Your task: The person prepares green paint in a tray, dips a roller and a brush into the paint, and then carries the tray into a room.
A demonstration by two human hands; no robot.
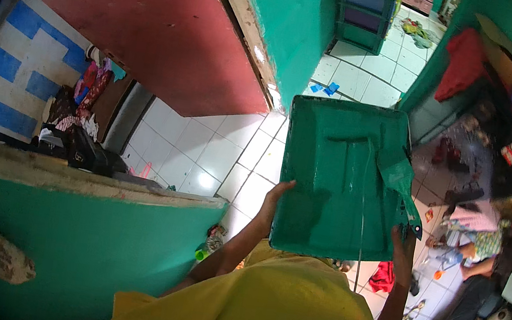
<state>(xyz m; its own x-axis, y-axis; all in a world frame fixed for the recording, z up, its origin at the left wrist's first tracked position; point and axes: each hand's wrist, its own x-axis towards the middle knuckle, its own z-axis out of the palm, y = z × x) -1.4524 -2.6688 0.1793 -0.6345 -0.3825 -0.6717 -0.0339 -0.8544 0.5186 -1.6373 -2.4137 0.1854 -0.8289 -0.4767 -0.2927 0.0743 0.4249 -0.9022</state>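
Note:
I hold a rectangular green paint tray point(311, 233) level in front of my body, with wet green paint spread over its inside. My left hand point(277, 197) grips its left edge, thumb over the rim. On the right edge is my right hand point(402, 246), its fingers mostly hidden under the tray. A paintbrush point(396, 173) coated in green lies along the tray's right side, its dark handle end jutting over the rim just above my right hand. A thin rod point(364, 201) runs down the tray and past the near edge; its upper end is smeared with paint.
A red door point(163, 29) stands ajar at the left, beside a green half-wall point(83, 227). White floor tiles point(204, 153) run ahead. Clothes and shoes point(450, 154) clutter the right, where a person point(475, 253) sits low. A drawer unit point(363, 11) stands far ahead.

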